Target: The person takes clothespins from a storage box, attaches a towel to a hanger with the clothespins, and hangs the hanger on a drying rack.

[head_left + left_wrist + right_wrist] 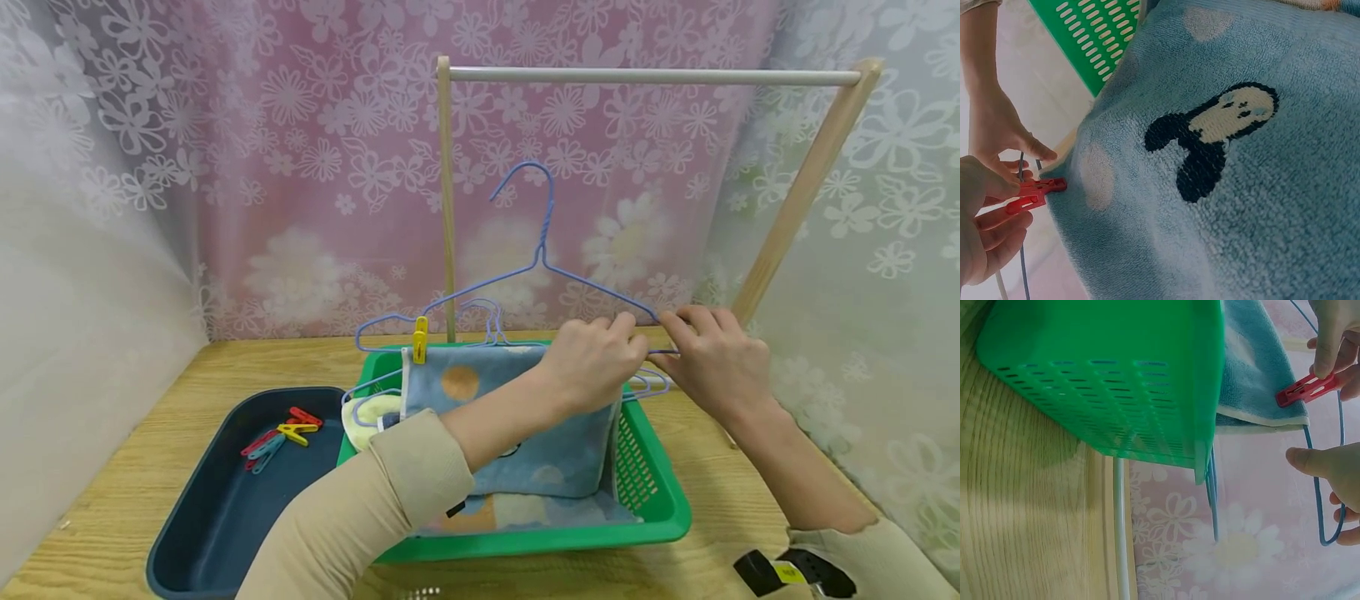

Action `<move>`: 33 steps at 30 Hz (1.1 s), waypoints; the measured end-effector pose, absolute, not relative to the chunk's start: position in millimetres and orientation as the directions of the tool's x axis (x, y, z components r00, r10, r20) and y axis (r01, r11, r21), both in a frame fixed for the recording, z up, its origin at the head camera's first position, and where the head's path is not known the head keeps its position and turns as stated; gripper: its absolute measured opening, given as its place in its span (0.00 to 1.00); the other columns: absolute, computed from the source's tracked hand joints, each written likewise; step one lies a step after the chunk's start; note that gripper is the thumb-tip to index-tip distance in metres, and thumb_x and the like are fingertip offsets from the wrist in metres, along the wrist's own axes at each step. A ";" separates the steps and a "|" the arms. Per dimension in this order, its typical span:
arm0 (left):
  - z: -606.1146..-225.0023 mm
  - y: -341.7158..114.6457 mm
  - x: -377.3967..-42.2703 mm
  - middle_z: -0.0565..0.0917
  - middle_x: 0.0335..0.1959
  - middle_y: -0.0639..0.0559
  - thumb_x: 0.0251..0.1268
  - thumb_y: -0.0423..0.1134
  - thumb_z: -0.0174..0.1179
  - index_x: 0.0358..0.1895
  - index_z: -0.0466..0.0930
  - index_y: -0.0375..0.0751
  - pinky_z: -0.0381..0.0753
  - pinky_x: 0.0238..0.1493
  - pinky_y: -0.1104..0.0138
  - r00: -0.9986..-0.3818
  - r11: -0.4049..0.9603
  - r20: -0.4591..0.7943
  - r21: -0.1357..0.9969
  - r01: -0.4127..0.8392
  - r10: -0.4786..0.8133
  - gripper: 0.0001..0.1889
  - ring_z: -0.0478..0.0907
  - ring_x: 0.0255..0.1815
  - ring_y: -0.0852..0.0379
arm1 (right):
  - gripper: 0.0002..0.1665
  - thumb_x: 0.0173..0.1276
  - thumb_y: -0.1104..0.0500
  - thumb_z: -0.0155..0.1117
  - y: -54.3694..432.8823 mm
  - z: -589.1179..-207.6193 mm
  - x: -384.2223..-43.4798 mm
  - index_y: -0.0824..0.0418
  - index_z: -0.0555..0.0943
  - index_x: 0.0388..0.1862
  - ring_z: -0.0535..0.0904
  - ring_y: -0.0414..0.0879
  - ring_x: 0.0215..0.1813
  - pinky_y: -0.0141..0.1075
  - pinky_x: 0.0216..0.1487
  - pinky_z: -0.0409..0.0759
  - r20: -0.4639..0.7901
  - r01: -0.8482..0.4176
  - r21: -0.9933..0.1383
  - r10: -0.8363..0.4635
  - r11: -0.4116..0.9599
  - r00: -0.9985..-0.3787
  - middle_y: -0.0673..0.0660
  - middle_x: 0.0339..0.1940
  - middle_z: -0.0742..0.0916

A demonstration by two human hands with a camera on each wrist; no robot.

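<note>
Here, on a wooden bench (716, 500), sits a green basket (525, 542); a blue towel (555, 462) hangs over it from a blue hanger (546, 225). The towel's right corner could slip free if only cloth is caught; whether wire is caught too is hard to make out. The left hand (596, 362), reaching across, pinches a red clip (1304, 392) at that corner; the right hand (716, 362) grips the hanger's end just beside it.
</note>
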State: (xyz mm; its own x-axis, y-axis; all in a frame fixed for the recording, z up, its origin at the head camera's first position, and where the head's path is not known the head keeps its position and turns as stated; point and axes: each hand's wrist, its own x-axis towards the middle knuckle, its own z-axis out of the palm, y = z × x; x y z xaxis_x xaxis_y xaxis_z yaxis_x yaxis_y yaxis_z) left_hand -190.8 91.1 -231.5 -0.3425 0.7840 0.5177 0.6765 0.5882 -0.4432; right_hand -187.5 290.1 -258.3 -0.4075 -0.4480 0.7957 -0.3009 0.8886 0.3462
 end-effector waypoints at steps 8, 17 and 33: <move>-231.9 91.0 -189.5 0.74 0.31 0.57 0.69 0.38 0.46 0.38 0.80 0.52 0.59 0.15 0.74 -0.362 0.569 0.457 -0.486 0.663 0.813 0.11 0.63 0.18 0.65 | 0.13 0.50 0.60 0.71 290.4 -257.2 -184.8 0.66 0.81 0.34 0.78 0.62 0.30 0.47 0.09 0.69 0.787 -0.352 0.391 -0.507 0.850 -0.351 0.63 0.31 0.82; -231.0 90.2 -188.7 0.73 0.28 0.57 0.69 0.37 0.45 0.36 0.78 0.51 0.55 0.15 0.73 -0.376 0.577 0.459 -0.461 0.674 0.805 0.10 0.62 0.17 0.65 | 0.22 0.76 0.58 0.41 284.6 -255.9 -185.9 0.65 0.79 0.28 0.74 0.56 0.17 0.40 0.05 0.58 0.795 -0.327 0.430 -0.525 0.842 -0.305 0.60 0.26 0.83; -231.6 89.3 -189.3 0.74 0.29 0.57 0.70 0.37 0.44 0.34 0.78 0.52 0.56 0.15 0.73 -0.317 0.563 0.493 -0.500 0.658 0.810 0.12 0.63 0.20 0.64 | 0.27 0.76 0.52 0.40 288.7 -253.2 -188.4 0.67 0.73 0.22 0.67 0.53 0.10 0.37 0.05 0.54 0.786 -0.313 0.475 -0.556 0.823 -0.271 0.62 0.17 0.79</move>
State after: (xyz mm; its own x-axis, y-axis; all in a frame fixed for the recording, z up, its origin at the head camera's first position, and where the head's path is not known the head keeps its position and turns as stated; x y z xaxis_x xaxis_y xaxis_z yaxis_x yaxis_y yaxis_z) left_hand -189.3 89.3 -231.6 -0.3173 0.8100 0.4932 0.6581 0.5626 -0.5004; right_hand -188.4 288.7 -253.2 -0.2707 -0.5564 0.7855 -0.3135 0.8225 0.4746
